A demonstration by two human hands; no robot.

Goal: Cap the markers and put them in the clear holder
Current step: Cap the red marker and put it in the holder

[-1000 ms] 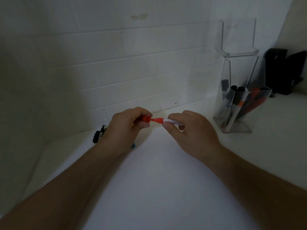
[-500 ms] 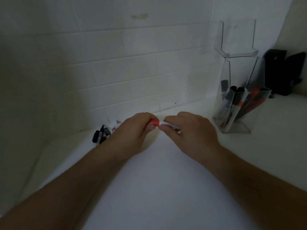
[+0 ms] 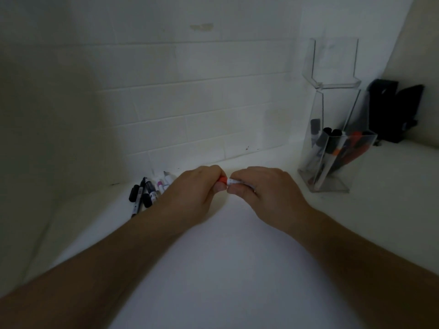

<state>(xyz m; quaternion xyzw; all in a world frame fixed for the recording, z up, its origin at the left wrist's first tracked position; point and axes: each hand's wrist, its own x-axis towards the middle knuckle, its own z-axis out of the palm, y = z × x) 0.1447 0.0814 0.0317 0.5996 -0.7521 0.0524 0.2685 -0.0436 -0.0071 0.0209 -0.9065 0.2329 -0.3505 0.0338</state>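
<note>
My left hand (image 3: 193, 189) pinches a red cap (image 3: 222, 179) and my right hand (image 3: 266, 193) grips the white barrel of a red marker (image 3: 234, 182). Cap and barrel meet between my fingertips, above the white counter. Most of the marker is hidden inside my right fist. The clear holder (image 3: 332, 184) stands at the right near the wall, with several black and red-orange markers leaning inside it. A loose pile of markers (image 3: 149, 191), black, pink and white, lies on the counter by the wall, left of my left hand.
A white tiled wall (image 3: 190, 103) runs along the back, and a plain wall closes the left side. A black object (image 3: 394, 110) stands behind the holder at the far right. The white counter (image 3: 225, 269) stretches toward me between my forearms.
The red cap and the marker tip were apart; my hands have come together and the cap now sits against the barrel. The view has shifted, baring the marker pile at the left.
</note>
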